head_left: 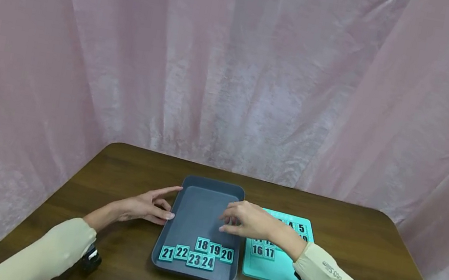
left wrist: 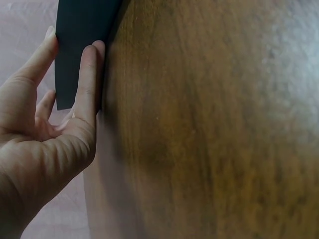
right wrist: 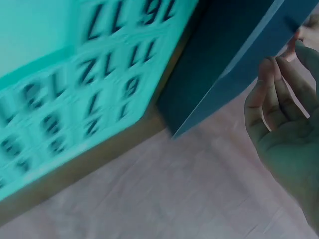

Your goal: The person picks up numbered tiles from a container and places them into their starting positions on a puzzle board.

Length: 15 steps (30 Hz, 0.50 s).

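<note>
A dark grey tray point(head_left: 199, 210) holds several turquoise number tiles near its front end, among them tile 18 point(head_left: 202, 244), tile 21 point(head_left: 167, 253) and tile 24 point(head_left: 207, 262). At the tray's left side, my left hand point(head_left: 149, 206) touches the outer wall with spread fingers; the left wrist view shows its fingertips against that wall. Over the tray's right part hovers my right hand point(head_left: 249, 219), its fingers loosely bent. No tile shows between the right fingertips. Under the right forearm lies a turquoise number board point(head_left: 278, 272), partly hidden, with tile 16 point(head_left: 257, 250) and tile 17 point(head_left: 269, 252) in it.
Tray and board lie side by side on a brown wooden table point(head_left: 134, 174), with a narrow gap between them. Pink curtains point(head_left: 235, 72) hang behind the table and at both sides. A small black device point(head_left: 91, 258) sits under the left wrist.
</note>
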Available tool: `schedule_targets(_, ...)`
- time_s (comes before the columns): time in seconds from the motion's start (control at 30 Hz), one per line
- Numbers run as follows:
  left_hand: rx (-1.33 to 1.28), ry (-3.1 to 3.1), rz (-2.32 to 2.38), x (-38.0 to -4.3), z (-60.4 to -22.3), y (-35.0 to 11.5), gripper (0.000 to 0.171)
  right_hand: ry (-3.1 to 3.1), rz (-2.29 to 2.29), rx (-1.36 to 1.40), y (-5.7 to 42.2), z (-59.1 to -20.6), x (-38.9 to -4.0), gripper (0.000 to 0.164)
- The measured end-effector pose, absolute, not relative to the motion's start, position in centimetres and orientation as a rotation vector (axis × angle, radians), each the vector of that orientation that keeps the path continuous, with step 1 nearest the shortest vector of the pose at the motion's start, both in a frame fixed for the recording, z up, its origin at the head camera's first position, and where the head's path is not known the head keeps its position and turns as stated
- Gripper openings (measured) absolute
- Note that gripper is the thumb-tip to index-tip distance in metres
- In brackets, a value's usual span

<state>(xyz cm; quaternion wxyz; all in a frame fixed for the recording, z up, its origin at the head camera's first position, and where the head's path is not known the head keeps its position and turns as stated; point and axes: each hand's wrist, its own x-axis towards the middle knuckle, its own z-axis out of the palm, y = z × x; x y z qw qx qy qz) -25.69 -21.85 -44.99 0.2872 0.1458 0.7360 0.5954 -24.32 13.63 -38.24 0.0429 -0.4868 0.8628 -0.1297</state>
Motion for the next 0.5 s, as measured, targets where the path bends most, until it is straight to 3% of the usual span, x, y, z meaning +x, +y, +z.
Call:
schedule_targets(0.23, 0.378, 1.973, 1.602, -25.3, -45.4, -21.8, 0.093, 2.565, -0.236, -1.504, 10.1, -40.2, -22.8, 0.029)
schedule_targets(0.5, 0.379, 1.961, 1.61, -25.4, -45.2, -21.2, 0.095, 2.625, -0.03, -1.494, 9.7, -41.1, -22.1, 0.035)
